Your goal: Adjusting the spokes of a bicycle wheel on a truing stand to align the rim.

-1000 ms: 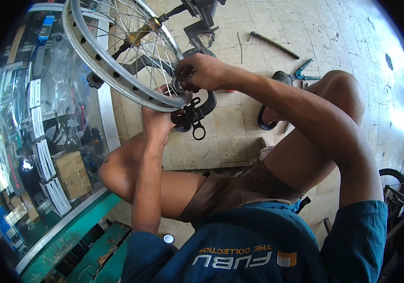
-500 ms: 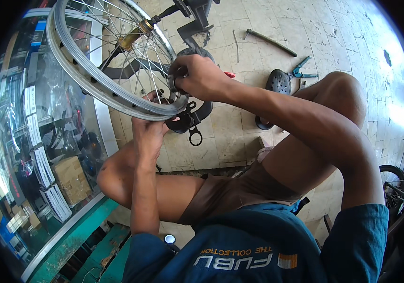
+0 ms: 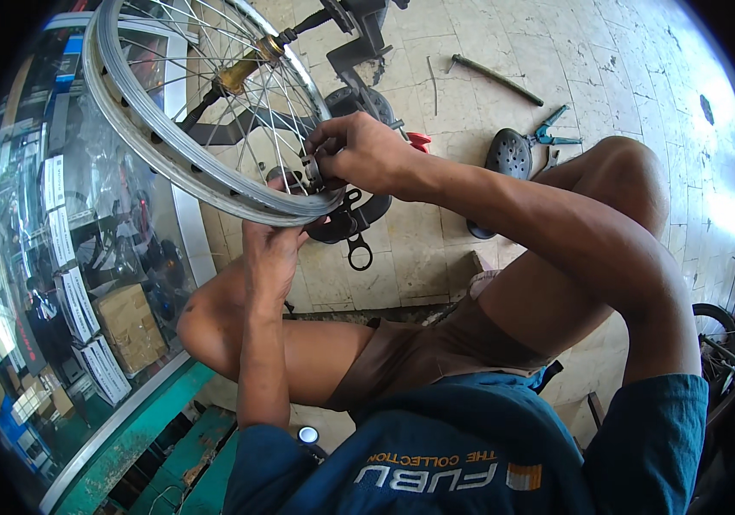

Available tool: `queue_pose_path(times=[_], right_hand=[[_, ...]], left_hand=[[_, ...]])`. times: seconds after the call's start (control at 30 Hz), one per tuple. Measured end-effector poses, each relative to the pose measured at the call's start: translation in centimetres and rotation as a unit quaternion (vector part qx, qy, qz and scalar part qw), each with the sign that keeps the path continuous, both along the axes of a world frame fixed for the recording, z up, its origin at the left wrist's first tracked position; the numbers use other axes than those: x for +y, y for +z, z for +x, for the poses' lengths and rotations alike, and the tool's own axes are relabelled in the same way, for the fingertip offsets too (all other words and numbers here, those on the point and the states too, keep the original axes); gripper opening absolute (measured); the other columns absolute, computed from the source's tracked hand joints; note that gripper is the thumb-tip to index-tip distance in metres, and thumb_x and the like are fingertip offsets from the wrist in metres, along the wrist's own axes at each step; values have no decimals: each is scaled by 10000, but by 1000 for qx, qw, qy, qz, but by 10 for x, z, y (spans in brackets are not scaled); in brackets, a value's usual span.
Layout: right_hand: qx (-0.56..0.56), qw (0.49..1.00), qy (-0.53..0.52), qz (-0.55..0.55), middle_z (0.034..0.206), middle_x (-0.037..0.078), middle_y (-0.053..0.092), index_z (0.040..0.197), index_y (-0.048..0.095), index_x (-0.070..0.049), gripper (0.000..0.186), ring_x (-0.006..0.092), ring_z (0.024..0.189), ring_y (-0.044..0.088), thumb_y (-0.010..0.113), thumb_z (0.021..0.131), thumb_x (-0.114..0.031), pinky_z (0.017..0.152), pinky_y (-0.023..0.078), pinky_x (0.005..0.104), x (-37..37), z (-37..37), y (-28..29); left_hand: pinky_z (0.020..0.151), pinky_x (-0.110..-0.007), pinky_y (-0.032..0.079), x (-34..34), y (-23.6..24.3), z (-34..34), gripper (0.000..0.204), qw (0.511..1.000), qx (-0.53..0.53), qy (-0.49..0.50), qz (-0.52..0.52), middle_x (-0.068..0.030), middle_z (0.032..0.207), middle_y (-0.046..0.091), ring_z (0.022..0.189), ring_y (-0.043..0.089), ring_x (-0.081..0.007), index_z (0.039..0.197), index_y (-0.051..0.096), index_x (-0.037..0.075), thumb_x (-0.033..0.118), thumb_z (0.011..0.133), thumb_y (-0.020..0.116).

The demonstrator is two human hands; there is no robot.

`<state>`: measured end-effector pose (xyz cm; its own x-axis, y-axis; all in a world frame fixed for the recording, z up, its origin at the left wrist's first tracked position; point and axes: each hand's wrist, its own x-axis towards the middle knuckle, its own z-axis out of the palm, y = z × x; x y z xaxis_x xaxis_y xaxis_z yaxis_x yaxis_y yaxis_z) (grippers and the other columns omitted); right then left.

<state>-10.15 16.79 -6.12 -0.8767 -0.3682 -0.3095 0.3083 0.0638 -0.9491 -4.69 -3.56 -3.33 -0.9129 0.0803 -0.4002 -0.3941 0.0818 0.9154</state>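
Observation:
A spoked bicycle wheel with a silver rim (image 3: pixel 200 172) and a gold hub (image 3: pixel 243 73) is mounted in a black truing stand (image 3: pixel 357 56). Below the near part of the rim is my left hand (image 3: pixel 271 257), its fingers wrapped round the rim and partly hidden behind it. Just inside the rim, my right hand (image 3: pixel 363 154) pinches a small round metal spoke wrench (image 3: pixel 312 167) beside the spokes. Under the wrist of that hand, a black arm of the stand ends in a ring-shaped piece (image 3: pixel 360 254).
On the tiled floor lie a hammer (image 3: pixel 496 80), a thin rod (image 3: pixel 433 86) and teal-handled pliers (image 3: pixel 554 129) beside a dark clog (image 3: pixel 509 154). A red knob (image 3: pixel 419 141) shows past my right hand. A glass display case (image 3: pixel 118 232) stands at the left.
My right hand has shifted slightly down and right, and its fingers have turned with the wrench. More of the red knob shows. My left hand stays at the rim.

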Motion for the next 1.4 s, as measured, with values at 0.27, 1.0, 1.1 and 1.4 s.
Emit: queue_pose_path(times=[0.27,1.0,1.1,1.4], right_hand=[[-68,980,88,-163,1026,112,708,1157,691,40,223,210,901,685,643,952,-32,855,600,328,23,-12,2],[30,987,148,49,1020,136,732,1165,707,59,263,219,869,708,690,954,-98,840,611,334,8,-22,14],[35,986,150,71,1014,139,731,1170,705,62,268,212,857,712,692,956,-99,816,614,331,7,-23,12],[3,995,85,50,957,139,744,1111,738,37,234,197,805,712,699,929,-104,761,600,349,12,-14,16]], left_hand=[[865,-333,623,-10,-6,2,523,1000,-10,6,25,-213,1240,654,1000,726,-271,1442,484,-61,-7,953,660],[924,-330,602,1,-9,-5,434,999,-48,-19,4,-197,1235,664,1063,708,-275,1408,491,-53,36,998,603],[923,-334,605,2,-10,-7,435,998,-61,-9,13,-193,1249,657,1073,705,-277,1415,483,-46,63,1011,604],[872,-330,608,12,1,-5,466,997,-44,50,48,-200,1290,633,1075,700,-277,1448,441,-21,110,1032,606]])
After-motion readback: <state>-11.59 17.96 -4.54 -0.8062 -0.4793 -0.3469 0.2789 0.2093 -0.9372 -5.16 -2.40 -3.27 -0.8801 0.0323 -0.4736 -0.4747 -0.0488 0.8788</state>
